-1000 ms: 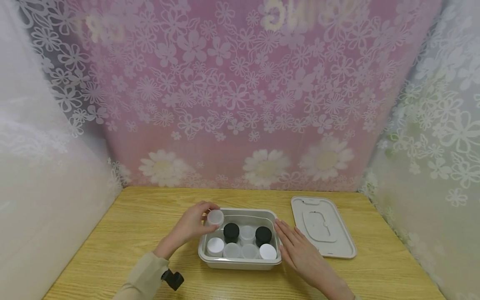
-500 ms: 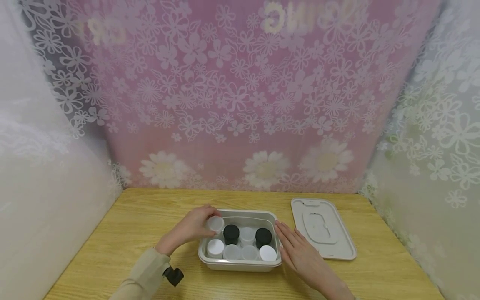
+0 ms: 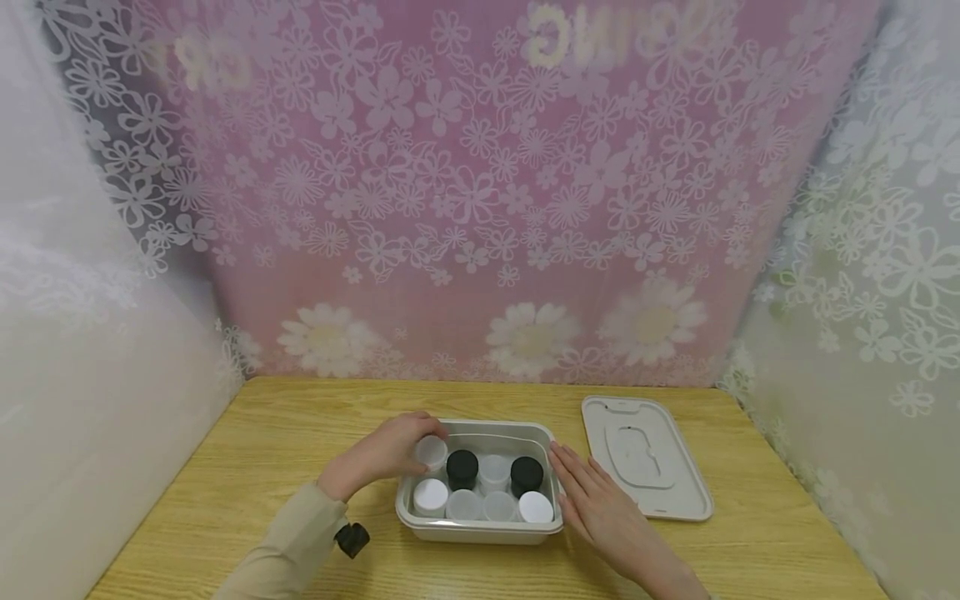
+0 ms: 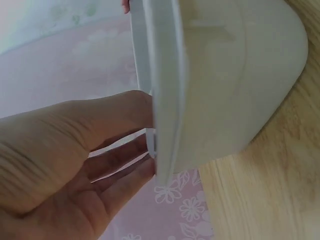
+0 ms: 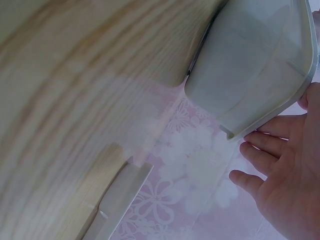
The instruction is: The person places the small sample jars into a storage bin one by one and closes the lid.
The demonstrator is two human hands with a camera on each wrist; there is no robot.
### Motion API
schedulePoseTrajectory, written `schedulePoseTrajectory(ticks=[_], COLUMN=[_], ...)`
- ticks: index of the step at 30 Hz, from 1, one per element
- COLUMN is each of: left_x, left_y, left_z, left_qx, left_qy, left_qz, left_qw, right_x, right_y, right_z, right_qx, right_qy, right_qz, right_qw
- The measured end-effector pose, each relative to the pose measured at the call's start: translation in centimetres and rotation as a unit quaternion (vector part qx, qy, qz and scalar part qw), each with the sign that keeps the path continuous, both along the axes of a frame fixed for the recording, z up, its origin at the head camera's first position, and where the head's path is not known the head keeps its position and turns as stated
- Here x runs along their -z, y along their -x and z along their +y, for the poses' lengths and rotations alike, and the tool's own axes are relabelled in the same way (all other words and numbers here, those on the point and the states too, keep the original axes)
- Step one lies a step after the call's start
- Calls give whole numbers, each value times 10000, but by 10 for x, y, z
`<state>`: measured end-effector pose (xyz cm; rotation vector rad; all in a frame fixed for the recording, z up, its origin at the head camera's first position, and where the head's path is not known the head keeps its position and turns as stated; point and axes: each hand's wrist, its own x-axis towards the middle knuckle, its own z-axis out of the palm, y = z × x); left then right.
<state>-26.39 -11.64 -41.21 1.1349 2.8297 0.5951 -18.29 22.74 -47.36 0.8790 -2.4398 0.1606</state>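
Observation:
In the head view, my left hand (image 3: pixel 384 452) grips a small round jar with a translucent lid (image 3: pixel 431 452) inside the back left corner of a pale plastic box (image 3: pixel 480 533). In the left wrist view, the box wall (image 4: pixel 225 80) hides the fingertips and most of the jar. My right hand (image 3: pixel 606 518) lies along the box's right rim with straight fingers; the right wrist view has these fingers (image 5: pixel 265 145) against the rim's outer side. Beside the held jar stand two black-lidded jars (image 3: pixel 462 467), two white-lidded jars (image 3: pixel 431 497) and several translucent ones (image 3: pixel 495 471).
A pale flat lid (image 3: pixel 648 458) lies on the wooden table (image 3: pixel 300 417) to the right of the box, behind my right hand. Flower-patterned curtains (image 3: pixel 480 208) enclose the table at the back and both sides. A black strap device (image 3: pixel 352 540) is on my left wrist.
My left hand has lowered the translucent-lidded jar further into the box's back left corner. The right hand stays at the right rim, and the other jars keep their places.

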Motion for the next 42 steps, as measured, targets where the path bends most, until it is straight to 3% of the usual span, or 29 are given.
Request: schedulePoseTrajectory(ticks=[5, 12, 23, 32, 36, 42], left_x=[-4, -5, 2, -1, 0, 0], left_y=[-2, -6, -7, -7, -2, 4], left_z=[3, 10, 20, 17, 15, 13], left_qx=[108, 220, -7, 137, 66, -22], left_qy=[275, 547, 932, 837, 695, 329], left_qz=[30, 366, 320, 250, 127, 277], left_qw=[9996, 9976, 9951, 9961, 9975, 9991], right_x=[2, 3, 3, 1, 1, 1], right_y=[0, 0, -1, -1, 0, 0], right_z=[0, 0, 0, -1, 0, 1], right_qx=[-28, -26, 7, -26, -19, -40], right_qy=[0, 4, -6, 5, 21, 69], right_qz=[105, 149, 91, 17, -2, 21], right_qw=[9999, 9999, 10000, 10000, 10000, 10000])
